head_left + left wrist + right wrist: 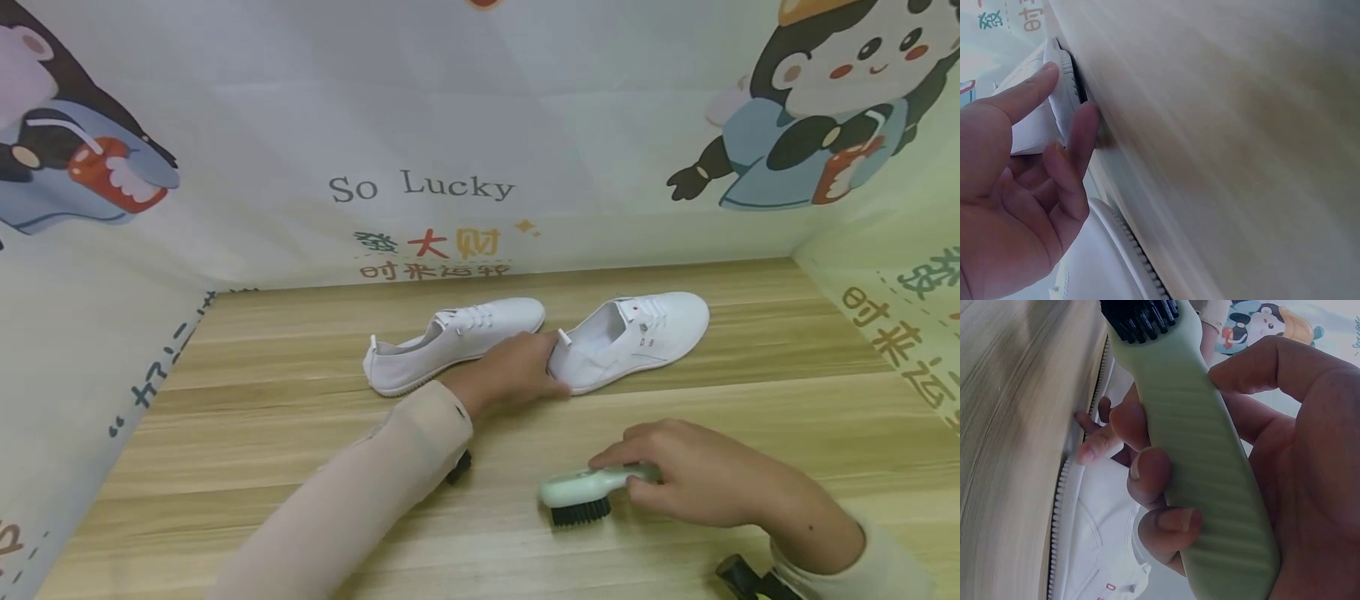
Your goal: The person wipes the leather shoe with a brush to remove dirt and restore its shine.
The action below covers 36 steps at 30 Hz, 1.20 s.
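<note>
Two white lace-up shoes lie on the wood-grain surface, toes pointing right. My left hand (517, 367) is at the heel of the right shoe (660, 333); its thumb lies along the near side by the sole, and the other fingers are partly hidden behind the heel. Beside that wrist is the left shoe (397, 367), its toe partly behind the hand. My right hand (697, 471) grips a pale green brush (573, 490) by its ribbed handle, fingers wrapped round it in the right wrist view. Black bristles (581, 512) face down, nearer me than the shoes.
A small black object (459, 467) shows from under the left sleeve (360, 492). Near the right sleeve lies a dark cylindrical object (738, 575), cut off by the frame. White printed sheets (600, 167) stand at the back and both sides of the wood-grain surface (285, 350).
</note>
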### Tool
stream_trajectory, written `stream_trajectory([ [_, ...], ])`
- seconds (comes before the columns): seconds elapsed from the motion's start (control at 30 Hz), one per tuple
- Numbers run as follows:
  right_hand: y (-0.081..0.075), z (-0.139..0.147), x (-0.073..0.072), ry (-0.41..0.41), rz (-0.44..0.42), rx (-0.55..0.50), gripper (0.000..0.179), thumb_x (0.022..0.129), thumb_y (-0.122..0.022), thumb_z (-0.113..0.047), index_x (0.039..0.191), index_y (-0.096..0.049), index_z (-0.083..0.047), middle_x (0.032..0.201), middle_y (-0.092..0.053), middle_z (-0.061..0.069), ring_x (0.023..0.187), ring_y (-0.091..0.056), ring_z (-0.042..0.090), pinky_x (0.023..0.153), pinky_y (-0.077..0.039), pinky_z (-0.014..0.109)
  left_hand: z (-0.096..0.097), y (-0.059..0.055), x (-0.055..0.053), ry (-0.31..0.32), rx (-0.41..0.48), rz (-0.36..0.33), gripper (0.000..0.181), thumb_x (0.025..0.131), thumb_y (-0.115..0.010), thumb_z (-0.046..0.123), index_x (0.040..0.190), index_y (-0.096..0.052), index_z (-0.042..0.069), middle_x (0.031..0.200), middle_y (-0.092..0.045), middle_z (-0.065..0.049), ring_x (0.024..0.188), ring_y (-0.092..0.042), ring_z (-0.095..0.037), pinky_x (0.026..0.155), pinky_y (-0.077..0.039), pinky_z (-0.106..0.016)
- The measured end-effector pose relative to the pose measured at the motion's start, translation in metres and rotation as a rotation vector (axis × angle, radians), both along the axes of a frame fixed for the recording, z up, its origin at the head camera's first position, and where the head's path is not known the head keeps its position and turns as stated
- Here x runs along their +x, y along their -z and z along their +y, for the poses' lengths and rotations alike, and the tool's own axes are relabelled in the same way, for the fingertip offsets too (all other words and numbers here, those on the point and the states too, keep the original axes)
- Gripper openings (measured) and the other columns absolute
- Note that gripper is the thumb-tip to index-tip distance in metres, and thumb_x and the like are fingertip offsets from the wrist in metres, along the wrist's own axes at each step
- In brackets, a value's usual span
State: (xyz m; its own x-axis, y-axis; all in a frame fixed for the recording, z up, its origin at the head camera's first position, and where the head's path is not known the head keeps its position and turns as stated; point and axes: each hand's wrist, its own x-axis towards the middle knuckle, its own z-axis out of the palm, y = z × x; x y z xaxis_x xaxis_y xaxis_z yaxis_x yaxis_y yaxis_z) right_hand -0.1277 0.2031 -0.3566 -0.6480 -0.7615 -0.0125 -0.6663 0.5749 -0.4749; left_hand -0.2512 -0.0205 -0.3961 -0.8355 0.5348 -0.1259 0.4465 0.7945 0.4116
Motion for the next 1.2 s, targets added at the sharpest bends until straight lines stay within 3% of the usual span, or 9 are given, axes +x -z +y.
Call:
stream_trajectory([
  [0.47,-0.001,0.001,-0.002,-0.005,0.003,0.010,0.031,0.090,-0.060,-0.014,0.117,-0.073,-0.019,0.107,-0.071,-0.009,0.089,-0.059,-0.001,0.077,-0.054,0.028,0.023,-0.003,-0.016,0.001,-0.006,0.018,0.055,0.084,-0.080,0.041,0.125,-0.058,0.012,0.107,-0.068,-0.001,0.092,-0.061,-0.015,0.085,-0.051,-0.031],
  [0.77,0.001,0.002,-0.003,0.002,-0.044,0.007,0.031,0.090,-0.060,-0.014,0.118,-0.073,-0.019,0.108,-0.071,-0.008,0.088,-0.059,-0.001,0.076,-0.053,0.028,0.038,0.000,-0.027,0.010,-0.025,0.004,0.058,0.085,-0.078,0.044,0.129,-0.055,0.014,0.113,-0.068,-0.002,0.097,-0.061,-0.016,0.090,-0.050,-0.032],
  [1.03,0.003,0.000,-0.002,0.004,-0.028,0.014,0.032,0.089,-0.060,-0.014,0.118,-0.073,-0.020,0.106,-0.071,-0.009,0.086,-0.057,-0.001,0.074,-0.052,0.026,0.042,-0.005,-0.026,-0.015,-0.034,-0.027,0.056,0.085,-0.078,0.042,0.128,-0.055,0.014,0.110,-0.067,-0.002,0.096,-0.061,-0.017,0.088,-0.050,-0.032],
  [1.2,0.002,0.001,-0.002,0.009,-0.007,0.015,0.032,0.088,-0.061,-0.014,0.117,-0.073,-0.019,0.105,-0.071,-0.008,0.084,-0.056,-0.001,0.074,-0.052,0.026,0.034,-0.009,-0.024,-0.004,-0.020,0.007,0.066,0.089,-0.075,0.040,0.144,-0.049,0.015,0.126,-0.067,-0.002,0.108,-0.064,-0.018,0.096,-0.051,-0.034],
])
